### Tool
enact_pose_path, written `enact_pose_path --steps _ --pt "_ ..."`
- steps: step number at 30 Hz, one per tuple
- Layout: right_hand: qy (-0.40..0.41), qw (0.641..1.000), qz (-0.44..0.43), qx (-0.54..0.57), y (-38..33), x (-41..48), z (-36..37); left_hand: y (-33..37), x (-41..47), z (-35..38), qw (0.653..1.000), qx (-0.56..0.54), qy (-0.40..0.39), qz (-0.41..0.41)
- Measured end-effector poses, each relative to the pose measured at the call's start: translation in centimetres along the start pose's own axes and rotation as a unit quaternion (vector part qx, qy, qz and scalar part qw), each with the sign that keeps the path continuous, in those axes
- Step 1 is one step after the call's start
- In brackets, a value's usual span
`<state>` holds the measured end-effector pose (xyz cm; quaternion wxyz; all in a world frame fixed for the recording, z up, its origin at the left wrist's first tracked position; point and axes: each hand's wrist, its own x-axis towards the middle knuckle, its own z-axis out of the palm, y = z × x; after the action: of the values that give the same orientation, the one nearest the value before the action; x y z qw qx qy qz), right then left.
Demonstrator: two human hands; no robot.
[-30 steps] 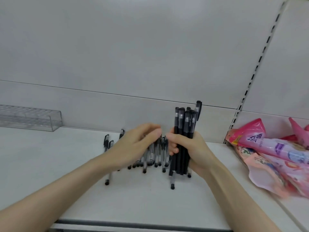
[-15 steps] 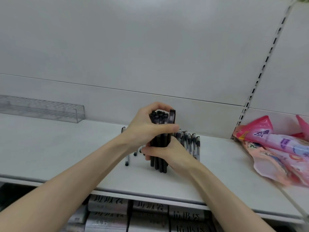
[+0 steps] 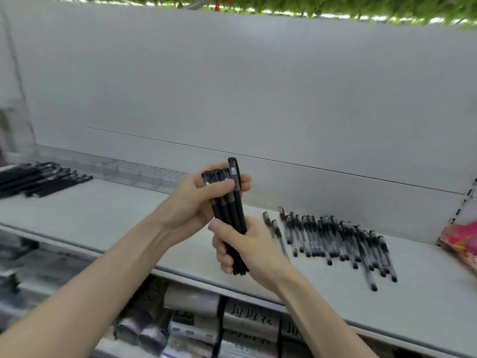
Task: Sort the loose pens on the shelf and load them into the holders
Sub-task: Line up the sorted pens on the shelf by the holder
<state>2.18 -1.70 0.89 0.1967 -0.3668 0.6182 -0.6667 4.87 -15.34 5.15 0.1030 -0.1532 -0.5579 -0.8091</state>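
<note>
An upright bundle of black pens [image 3: 230, 211] is lifted off the white shelf [image 3: 103, 215]. My left hand [image 3: 196, 200] grips its capped top end, thumb across the caps. Lower down, my right hand [image 3: 242, 246] wraps round the barrels. A row of clear-barrelled pens with black caps [image 3: 335, 239] lies loose on the shelf to the right. More black pens [image 3: 38, 180] lie in a row at the far left. A clear plastic pen holder [image 3: 134, 170] stands against the back wall behind my left hand.
Pink packets [image 3: 462, 241] lie at the shelf's right end, past a slotted upright. Below the shelf's front edge, a lower shelf holds rolled packages with printed labels [image 3: 247, 321]. A clear divider stands at the far left.
Both hands lifted the black pen bundle off the shelf and carried it leftwards, away from the clear pens. The view swung left and down, bringing the far-left black pens into sight.
</note>
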Motion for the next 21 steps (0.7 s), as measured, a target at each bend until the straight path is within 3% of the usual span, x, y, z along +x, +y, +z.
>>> enact_pose_path --steps 11,18,21 --pt "-0.003 0.999 -0.002 0.044 4.2 11.3 22.3 9.5 -9.5 -20.2 0.981 0.16 0.111 0.005" --pt "0.021 0.999 -0.004 0.024 5.8 20.3 29.5 12.5 -10.5 -31.8 0.952 0.281 0.125 -0.008" --pt "0.016 1.0 0.011 0.02 6.9 25.0 31.7 13.5 -9.4 -37.0 0.92 0.368 0.135 0.019"
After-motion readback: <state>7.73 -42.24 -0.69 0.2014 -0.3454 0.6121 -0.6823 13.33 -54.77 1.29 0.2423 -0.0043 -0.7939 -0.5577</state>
